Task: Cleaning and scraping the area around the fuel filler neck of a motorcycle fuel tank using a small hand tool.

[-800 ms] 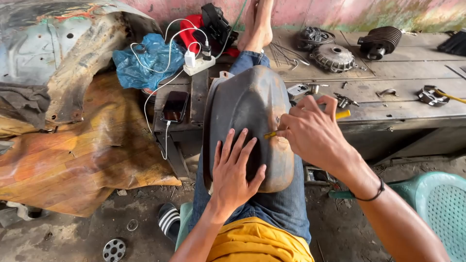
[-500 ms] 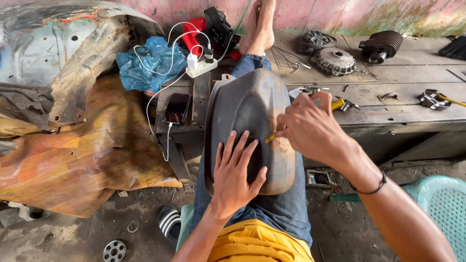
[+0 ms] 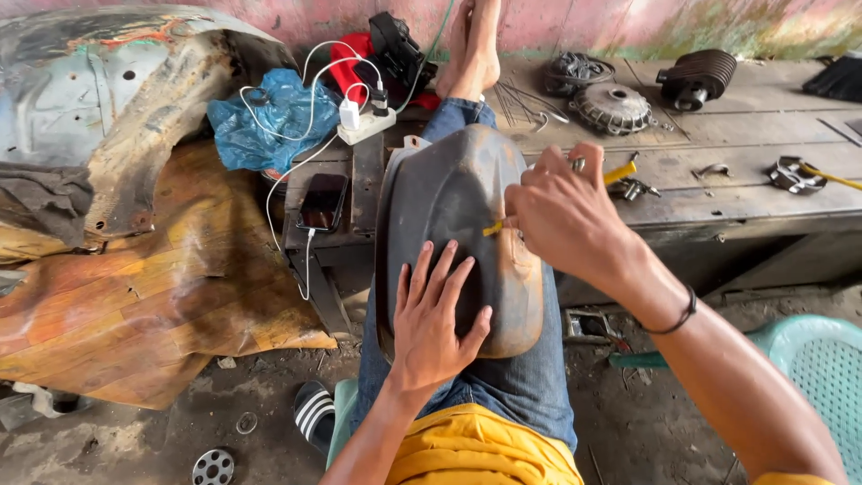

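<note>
Left hand (image 3: 437, 328) lies flat, fingers spread, on the dark panel (image 3: 449, 202) resting along the person's outstretched leg, near its lower end. Right hand (image 3: 564, 216) is closed around a small yellow tool (image 3: 493, 228), tip against the panel's right side; most of the tool is hidden in the fist, so its kind is hard to tell. The panel's far end reaches the desk (image 3: 736, 202) edge. A phone (image 3: 322, 201) lies charging at the desk's left end; parts at the back edge are cut off.
</note>
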